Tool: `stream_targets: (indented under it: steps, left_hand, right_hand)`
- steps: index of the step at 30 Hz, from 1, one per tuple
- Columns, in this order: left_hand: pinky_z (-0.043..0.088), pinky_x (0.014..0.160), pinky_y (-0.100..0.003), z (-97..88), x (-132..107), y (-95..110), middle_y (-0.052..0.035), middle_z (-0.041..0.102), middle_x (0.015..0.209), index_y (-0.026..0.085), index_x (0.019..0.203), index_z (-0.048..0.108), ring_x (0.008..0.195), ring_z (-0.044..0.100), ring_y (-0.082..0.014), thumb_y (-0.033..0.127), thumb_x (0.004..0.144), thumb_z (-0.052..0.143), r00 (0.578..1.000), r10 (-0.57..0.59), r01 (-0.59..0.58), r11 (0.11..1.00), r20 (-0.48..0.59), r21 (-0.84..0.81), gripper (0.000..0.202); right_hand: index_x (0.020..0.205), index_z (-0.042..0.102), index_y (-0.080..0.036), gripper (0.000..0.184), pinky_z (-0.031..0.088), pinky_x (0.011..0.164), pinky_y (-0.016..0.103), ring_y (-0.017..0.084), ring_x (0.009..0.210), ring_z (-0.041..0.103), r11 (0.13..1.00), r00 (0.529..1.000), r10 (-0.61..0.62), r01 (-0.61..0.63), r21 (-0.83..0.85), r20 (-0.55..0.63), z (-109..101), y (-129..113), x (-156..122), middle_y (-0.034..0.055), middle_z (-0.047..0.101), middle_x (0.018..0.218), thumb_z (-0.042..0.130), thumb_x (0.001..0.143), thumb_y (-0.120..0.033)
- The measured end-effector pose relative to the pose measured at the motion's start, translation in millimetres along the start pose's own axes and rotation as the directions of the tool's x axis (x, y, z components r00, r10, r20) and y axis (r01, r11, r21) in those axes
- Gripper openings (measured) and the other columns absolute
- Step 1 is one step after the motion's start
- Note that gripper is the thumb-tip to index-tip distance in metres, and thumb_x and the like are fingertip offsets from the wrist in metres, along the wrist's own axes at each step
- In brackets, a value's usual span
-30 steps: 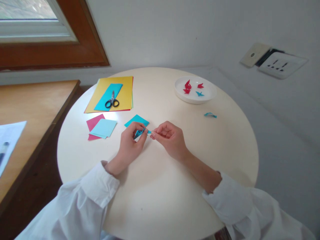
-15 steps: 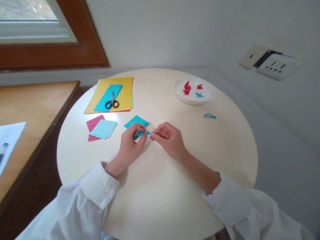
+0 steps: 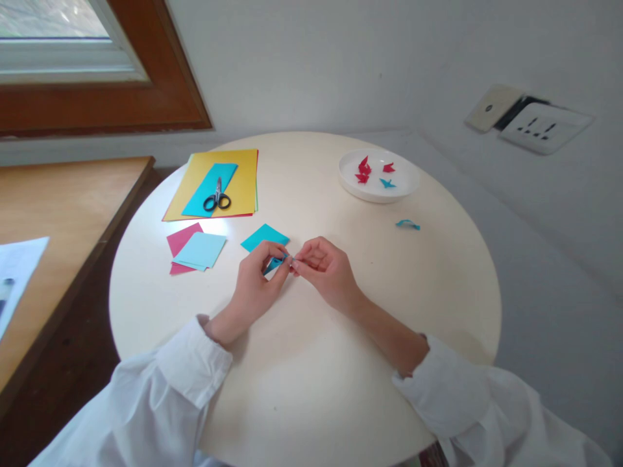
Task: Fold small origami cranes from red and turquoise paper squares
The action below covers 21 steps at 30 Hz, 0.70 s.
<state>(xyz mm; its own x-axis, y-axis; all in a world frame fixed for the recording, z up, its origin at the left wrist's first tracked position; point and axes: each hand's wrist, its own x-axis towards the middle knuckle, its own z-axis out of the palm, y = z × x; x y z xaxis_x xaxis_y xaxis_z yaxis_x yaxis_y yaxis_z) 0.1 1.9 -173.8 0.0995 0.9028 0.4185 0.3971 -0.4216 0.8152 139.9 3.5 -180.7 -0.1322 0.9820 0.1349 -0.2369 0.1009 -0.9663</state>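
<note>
1. The left hand (image 3: 257, 279) has its thumb and forefinger closed in a narrow pinch on the folded turquoise paper (image 3: 273, 264), above the middle of the bench (image 3: 302, 363).
2. The right hand (image 3: 326, 263) meets it from the right, thumb and forefinger nipped together on the paper's right tip, which they mostly hide.
3. To my eye, a hard tug or twist there could tear that tip; a slack left pinch could let the folds spring open.
4. Just beyond, a turquoise square (image 3: 265, 237) lies close enough for a knuckle to nudge.
5. Far left, scissors (image 3: 217, 200); far right, a dish (image 3: 379, 196) of paper cranes (image 3: 364, 170).
</note>
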Motion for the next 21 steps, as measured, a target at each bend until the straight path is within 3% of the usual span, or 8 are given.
stream_targets:
  steps: [5,10,15,21]
  left_hand:
    - [0.045,0.061,-0.024,0.2,-1.4,-0.7,-0.0007,0.059,0.076,0.019,0.081,0.052,0.066,0.056,-0.0118,0.021,0.079,0.057,0.999,-0.029,0.029,0.999,0.016,-0.029,0.005]
    - [0.047,0.075,-0.030,-2.7,-0.1,0.8,-0.0038,0.059,0.089,0.018,0.091,0.052,0.081,0.058,-0.0154,0.023,0.077,0.060,0.999,0.008,-0.007,0.999,-0.049,0.032,0.017]
    - [0.043,0.059,-0.024,-5.4,0.8,2.4,0.0045,0.048,0.065,0.020,0.086,0.052,0.060,0.047,-0.0105,0.022,0.076,0.061,0.994,0.087,-0.076,0.985,-0.065,0.157,0.013]
    - [0.042,0.056,-0.023,-3.3,-0.9,-0.2,0.0024,0.056,0.067,0.019,0.080,0.053,0.060,0.049,-0.0098,0.016,0.078,0.055,0.993,0.104,-0.095,0.984,-0.051,0.154,0.004]
  right_hand:
    - [0.069,0.050,-0.019,0.023,0.050,0.063,0.025,0.008,0.060,0.058,1.000,1.000,0.006,-0.006,-0.011,-0.012,0.7,-0.9,0.2,-0.0043,0.058,0.065,0.072,0.065,-0.027]
    - [0.070,0.051,-0.019,0.023,0.049,0.063,0.026,0.010,0.062,0.058,0.995,0.996,-0.023,0.015,-0.099,-0.088,-2.0,-0.8,0.7,-0.0038,0.057,0.065,0.071,0.065,-0.028]
    - [0.070,0.049,-0.020,0.021,0.048,0.062,0.027,0.011,0.062,0.058,0.986,0.992,-0.056,0.038,-0.162,-0.109,-4.1,0.8,1.0,-0.0036,0.056,0.065,0.068,0.066,-0.028]
    - [0.069,0.047,-0.020,0.021,0.047,0.060,0.025,0.010,0.059,0.055,0.971,0.992,-0.084,0.059,-0.233,-0.097,-3.3,-0.1,-0.1,-0.0049,0.053,0.063,0.067,0.066,-0.027]
